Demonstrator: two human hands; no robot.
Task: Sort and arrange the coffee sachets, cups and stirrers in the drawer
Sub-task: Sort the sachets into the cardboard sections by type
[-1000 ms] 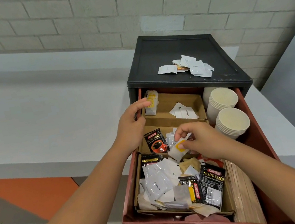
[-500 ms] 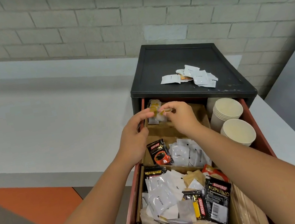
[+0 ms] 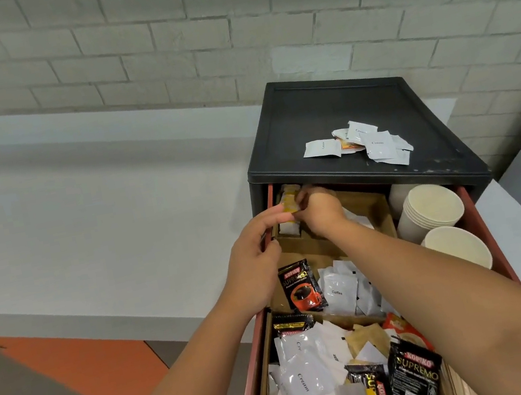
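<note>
Sachets [image 3: 289, 208], yellow-white, upright, in pinch of left hand [image 3: 256, 260] and right hand [image 3: 322, 209]

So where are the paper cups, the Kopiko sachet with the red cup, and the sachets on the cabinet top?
paper cups [image 3: 434, 201]: head view, inside of the far stack's top cup.
Kopiko sachet [image 3: 301, 286]: head view, its printed front.
sachets on the cabinet top [image 3: 380, 145]: head view, a white Cream sachet.

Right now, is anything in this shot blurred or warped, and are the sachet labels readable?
Head view: the wide lens bows the brick wall; the yellow sachets at the back are motion-smeared; the Kopiko sachet and Coffee sachet read sharp; lighting soft, even.
</note>
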